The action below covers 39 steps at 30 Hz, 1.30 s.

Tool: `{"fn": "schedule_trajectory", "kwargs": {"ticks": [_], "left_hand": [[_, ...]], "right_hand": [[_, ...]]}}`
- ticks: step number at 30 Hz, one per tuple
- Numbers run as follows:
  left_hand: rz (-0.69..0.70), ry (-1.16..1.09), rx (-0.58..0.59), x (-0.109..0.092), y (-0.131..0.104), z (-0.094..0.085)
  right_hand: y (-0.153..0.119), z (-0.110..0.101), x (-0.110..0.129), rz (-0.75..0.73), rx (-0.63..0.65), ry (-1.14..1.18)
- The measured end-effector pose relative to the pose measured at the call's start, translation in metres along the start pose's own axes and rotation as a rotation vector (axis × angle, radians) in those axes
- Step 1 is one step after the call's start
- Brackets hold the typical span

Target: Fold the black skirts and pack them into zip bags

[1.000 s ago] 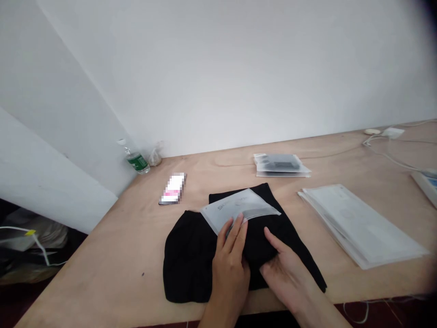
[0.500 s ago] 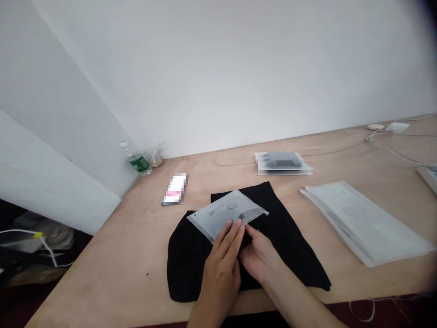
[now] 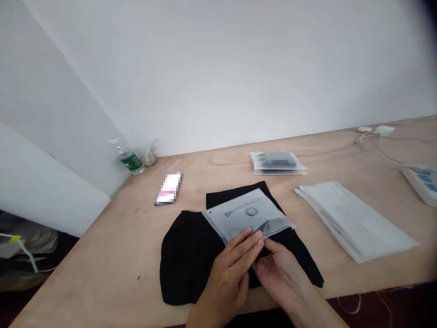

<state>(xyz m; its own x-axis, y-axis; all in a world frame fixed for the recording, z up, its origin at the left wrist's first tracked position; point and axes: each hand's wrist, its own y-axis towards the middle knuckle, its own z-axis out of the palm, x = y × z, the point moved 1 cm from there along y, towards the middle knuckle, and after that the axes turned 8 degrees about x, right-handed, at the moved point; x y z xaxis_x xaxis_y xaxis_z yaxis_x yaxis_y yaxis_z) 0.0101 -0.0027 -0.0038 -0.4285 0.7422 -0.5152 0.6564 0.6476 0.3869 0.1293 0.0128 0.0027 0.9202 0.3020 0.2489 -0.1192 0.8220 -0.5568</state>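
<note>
A frosted plastic bag (image 3: 235, 210) with a printed logo is held tilted above a black garment (image 3: 184, 255) spread on the table. Across the bag's near edge lie the fingers of my left hand (image 3: 235, 264), close together and pressing on it, with the thumb tucked below. My right hand (image 3: 282, 269) grips the same edge from the right, thumb on top and its other fingers partly hidden underneath. Something dark shows inside the bag near my fingertips. The garment reaches out on both sides of my hands and behind the bag.
Stacked frosted bags (image 3: 355, 218) lie at the right, and smaller filled bags (image 3: 278, 163) sit farther back. A phone (image 3: 168, 188), a water bottle (image 3: 130, 161) and a small knotted bag (image 3: 150, 156) are at the left. Cables (image 3: 375, 148) and a power strip (image 3: 423, 184) occupy the far right.
Both hands and the bag have shifted right over the garment, uncovering more of its left part and more of the printed logo. The camera view has turned slightly right.
</note>
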Motion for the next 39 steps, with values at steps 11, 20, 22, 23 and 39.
{"fn": "schedule_trajectory", "kwargs": {"ticks": [11, 20, 22, 23, 39], "left_hand": [[-0.129, 0.129, -0.059, 0.016, -0.034, -0.014], [-0.185, 0.526, -0.157, 0.005, -0.041, -0.024], [-0.245, 0.530, -0.209, 0.002, -0.040, -0.025], [-0.276, 0.528, -0.232, 0.001, -0.038, -0.025], [-0.452, 0.682, 0.273, 0.032, 0.007, 0.001]], "right_hand": [[0.021, 0.019, -0.027, 0.036, 0.130, -0.063], [0.006, 0.004, -0.022, 0.075, 0.244, -0.158], [-0.011, -0.012, -0.008, 0.123, 0.236, -0.283], [-0.020, -0.019, 0.000, 0.151, 0.239, -0.388], [0.054, 0.006, 0.010, -0.696, 0.511, -2.122]]}}
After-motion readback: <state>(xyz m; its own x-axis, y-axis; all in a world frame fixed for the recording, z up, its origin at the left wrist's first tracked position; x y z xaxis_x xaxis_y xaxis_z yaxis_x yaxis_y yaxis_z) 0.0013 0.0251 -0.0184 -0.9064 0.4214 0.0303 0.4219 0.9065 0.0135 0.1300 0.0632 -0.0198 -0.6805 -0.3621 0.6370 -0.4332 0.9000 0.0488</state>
